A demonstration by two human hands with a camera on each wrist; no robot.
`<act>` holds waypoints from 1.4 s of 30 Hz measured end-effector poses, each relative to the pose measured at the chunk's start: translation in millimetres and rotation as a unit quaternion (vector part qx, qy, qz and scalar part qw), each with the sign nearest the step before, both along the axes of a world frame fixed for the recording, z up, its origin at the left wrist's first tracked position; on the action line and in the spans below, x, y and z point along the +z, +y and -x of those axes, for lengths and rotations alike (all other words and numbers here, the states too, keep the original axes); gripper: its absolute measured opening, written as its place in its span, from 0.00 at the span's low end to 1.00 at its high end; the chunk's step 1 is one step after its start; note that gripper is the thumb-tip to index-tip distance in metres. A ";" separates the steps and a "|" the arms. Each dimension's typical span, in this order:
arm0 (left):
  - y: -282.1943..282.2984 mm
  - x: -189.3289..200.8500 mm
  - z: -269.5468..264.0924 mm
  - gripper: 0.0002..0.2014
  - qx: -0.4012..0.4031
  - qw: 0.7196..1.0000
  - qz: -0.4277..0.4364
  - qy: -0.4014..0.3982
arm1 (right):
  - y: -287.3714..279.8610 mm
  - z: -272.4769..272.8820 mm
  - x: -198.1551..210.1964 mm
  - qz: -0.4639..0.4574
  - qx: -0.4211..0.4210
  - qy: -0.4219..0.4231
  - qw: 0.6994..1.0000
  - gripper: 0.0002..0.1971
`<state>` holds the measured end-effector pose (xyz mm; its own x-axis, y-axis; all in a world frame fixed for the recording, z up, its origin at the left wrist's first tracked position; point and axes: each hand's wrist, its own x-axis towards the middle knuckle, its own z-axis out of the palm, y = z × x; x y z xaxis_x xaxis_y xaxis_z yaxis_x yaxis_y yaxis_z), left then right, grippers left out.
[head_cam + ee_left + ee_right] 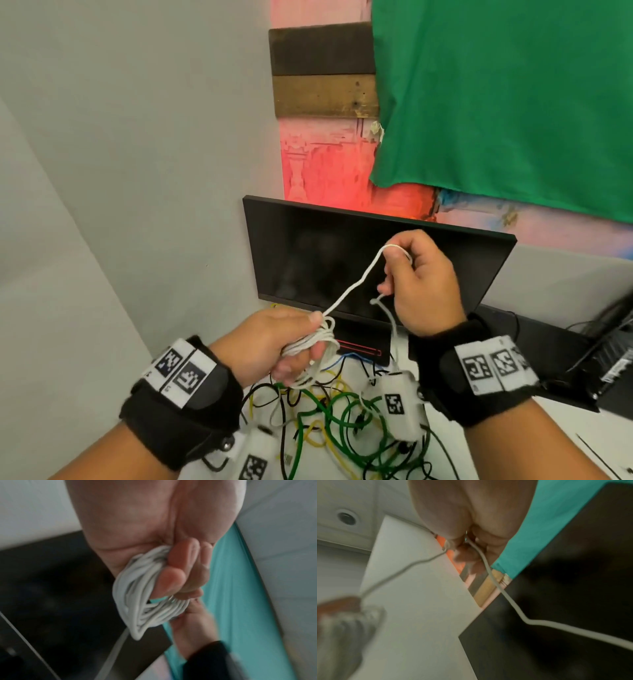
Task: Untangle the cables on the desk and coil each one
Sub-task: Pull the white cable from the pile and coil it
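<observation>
— What is the left hand (274,342) doing?

— Its fingers are curled tight round a bundle of loops of the white cable (317,337). The left wrist view shows the loops (137,601) packed between palm and fingertips (173,584), bulging out past the fingers.

— And the right hand (421,284)?

— Raised higher, in front of the dark monitor (325,260). It pinches the same white cable between thumb and forefinger, the other fingers curled in. One strand runs taut from that pinch down to the bundle in the left hand; a thinner end hangs below the right hand.

— Does the right wrist view add anything?

— The cable (496,585) leaves the fingers and trails off across the monitor's dark face. It is blurred, so the grip itself is hard to read there.

— Where are the other cables?

— On the white desk (479,438) under both wrists, a tangled heap: green cable (329,411), yellow cable (322,442) and black cable (284,428) looped over one another. Nothing on the desk holds them; they lie loose.

— Behind all that?

— A green cloth (513,102) hangs on the wall above the monitor.
</observation>
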<state>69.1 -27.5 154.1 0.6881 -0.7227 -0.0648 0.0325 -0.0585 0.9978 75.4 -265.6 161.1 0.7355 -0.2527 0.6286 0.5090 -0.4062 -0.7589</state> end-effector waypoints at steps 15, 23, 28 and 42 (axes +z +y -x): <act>-8.6 -22.0 -26.8 0.35 0.154 0.966 -0.013 -0.207 | 66.2 55.5 -58.4 0.214 0.219 0.245 0.920 0.16; -16.6 -17.4 -7.9 0.28 -0.052 0.976 -0.078 -0.196 | 32.8 36.5 -46.5 0.139 0.137 0.127 0.972 0.11; -18.1 -15.5 -3.5 0.27 -0.106 0.989 -0.025 -0.097 | 34.5 44.3 -58.7 0.080 0.104 0.117 0.984 0.21; -52.8 -38.4 15.0 0.21 -0.049 0.974 0.185 0.123 | 43.7 41.1 -53.6 0.022 0.085 0.083 0.993 0.30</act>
